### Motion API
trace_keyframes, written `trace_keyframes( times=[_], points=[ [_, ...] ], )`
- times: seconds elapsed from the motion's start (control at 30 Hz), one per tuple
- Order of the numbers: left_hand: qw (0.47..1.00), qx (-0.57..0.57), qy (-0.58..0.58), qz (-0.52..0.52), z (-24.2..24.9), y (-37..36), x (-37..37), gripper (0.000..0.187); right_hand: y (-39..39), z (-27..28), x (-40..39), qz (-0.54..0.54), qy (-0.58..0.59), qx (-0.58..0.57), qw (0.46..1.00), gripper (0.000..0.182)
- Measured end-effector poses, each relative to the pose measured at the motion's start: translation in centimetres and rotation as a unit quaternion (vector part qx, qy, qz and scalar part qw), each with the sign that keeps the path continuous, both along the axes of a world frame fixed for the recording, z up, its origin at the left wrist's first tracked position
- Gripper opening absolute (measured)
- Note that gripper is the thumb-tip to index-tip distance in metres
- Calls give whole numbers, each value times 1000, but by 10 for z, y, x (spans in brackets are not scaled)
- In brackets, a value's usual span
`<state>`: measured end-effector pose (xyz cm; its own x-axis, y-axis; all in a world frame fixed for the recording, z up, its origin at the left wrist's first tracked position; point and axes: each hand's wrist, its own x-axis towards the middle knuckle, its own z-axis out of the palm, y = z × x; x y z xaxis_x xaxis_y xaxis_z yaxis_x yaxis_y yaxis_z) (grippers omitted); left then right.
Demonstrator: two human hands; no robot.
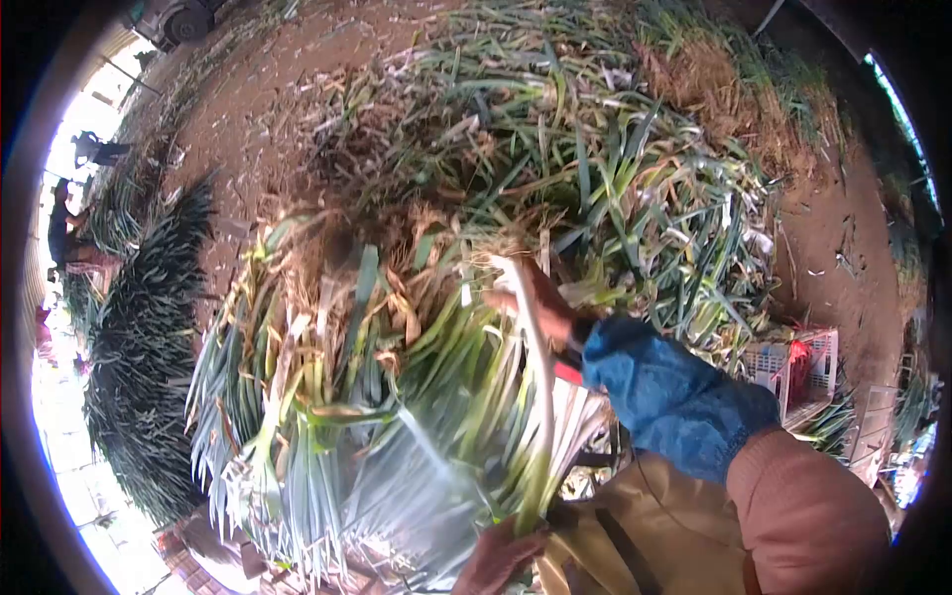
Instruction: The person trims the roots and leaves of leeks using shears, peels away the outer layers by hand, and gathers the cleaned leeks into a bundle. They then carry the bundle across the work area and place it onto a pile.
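Observation:
A long green onion (538,372) with a white stalk runs upright before me, its root end at the top. Near that root end, my right hand (543,302) is closed around the stalk; its arm has a blue sleeve cover. Low in the view, my left hand (501,557) grips the green leaf end, partly cut off by the frame's edge. Just left of the stalk lies a thick heap of green onions (397,426), roots away from me and leaves toward me. A small red patch shows under my right wrist; what it is I cannot make out.
Loose leaves and trimmings (635,188) cover the ground ahead. A stack of green onions (144,367) stands at left, with a person (64,223) beyond it. At right is a white plastic crate (793,367) with something red on it. A vehicle wheel (185,24) shows at top left.

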<state>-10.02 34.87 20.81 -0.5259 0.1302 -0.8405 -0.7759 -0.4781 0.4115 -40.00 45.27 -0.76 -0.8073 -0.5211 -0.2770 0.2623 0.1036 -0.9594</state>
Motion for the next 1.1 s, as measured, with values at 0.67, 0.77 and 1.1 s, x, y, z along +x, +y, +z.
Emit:
trace_keyframes(
  times=[0.67,0.77,1.1],
  points=[
    [805,-538,71,-238,-295,-25,3,22,18,-55,11,248,415,428,764,80],
    [677,-654,272,-199,-356,-27,-5,27,-3,-102,22,250,427,495,714,89],
    [738,-613,87,-269,-385,-13,-11,26,15,-151,-7,311,440,456,708,14]
  ],
)
